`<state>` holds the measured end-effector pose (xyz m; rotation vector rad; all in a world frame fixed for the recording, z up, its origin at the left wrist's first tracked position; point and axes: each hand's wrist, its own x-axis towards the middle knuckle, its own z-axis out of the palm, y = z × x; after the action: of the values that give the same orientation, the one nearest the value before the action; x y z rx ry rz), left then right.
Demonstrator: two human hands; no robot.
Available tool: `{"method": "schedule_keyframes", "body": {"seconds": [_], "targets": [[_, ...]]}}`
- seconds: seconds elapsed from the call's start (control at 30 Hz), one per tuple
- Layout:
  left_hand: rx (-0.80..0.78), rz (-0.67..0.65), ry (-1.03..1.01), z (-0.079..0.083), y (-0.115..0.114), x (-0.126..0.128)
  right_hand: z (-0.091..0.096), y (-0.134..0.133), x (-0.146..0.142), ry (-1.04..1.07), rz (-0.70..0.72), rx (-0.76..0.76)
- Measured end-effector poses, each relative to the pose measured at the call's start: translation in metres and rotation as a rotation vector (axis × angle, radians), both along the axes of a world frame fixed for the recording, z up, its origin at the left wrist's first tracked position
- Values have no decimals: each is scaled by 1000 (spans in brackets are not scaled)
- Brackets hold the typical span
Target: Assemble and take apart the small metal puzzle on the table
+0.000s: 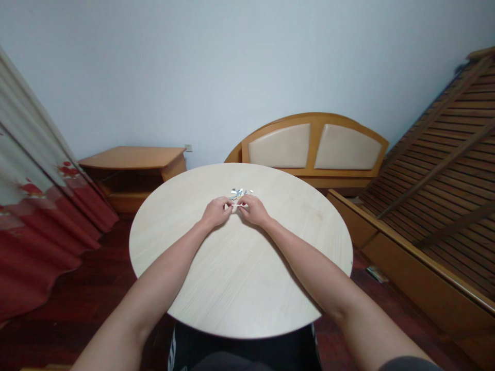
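Observation:
My left hand point(218, 211) and my right hand point(252, 209) meet over the round table, fingertips pinched. Between them spans a thin white stick-like piece point(236, 205), its left end in my left fingers and its right end in my right fingers. Just beyond the hands lies a loose pile of small pieces point(238, 194), white, grey-blue and yellowish, too small to name. One small white piece point(251, 191) lies a little apart, to the right of the pile. The fingers hide part of the pile's near side.
The round pale wooden table point(247, 288) reaches from my lap toward the wall. Behind it stand a low wooden cabinet point(135, 157) and a headboard point(317, 171). A slatted wooden bed frame point(436, 190) leans at the right. A red and white curtain point(42, 221) hangs at the left.

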<state>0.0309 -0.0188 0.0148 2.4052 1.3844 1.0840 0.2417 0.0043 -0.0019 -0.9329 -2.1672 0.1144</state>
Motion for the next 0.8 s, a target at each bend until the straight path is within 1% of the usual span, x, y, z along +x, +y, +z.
{"method": "schedule_keyframes", "body": {"seconds": [0.2, 0.3, 0.8], "targets": [[11, -54, -16, 0, 0, 0, 0, 0, 0, 12, -30, 30], [20, -59, -19, 0, 0, 0, 1, 0, 0, 23, -39, 29], [62, -56, -51, -6, 7, -4, -1, 2, 2, -3, 19, 29]]}}
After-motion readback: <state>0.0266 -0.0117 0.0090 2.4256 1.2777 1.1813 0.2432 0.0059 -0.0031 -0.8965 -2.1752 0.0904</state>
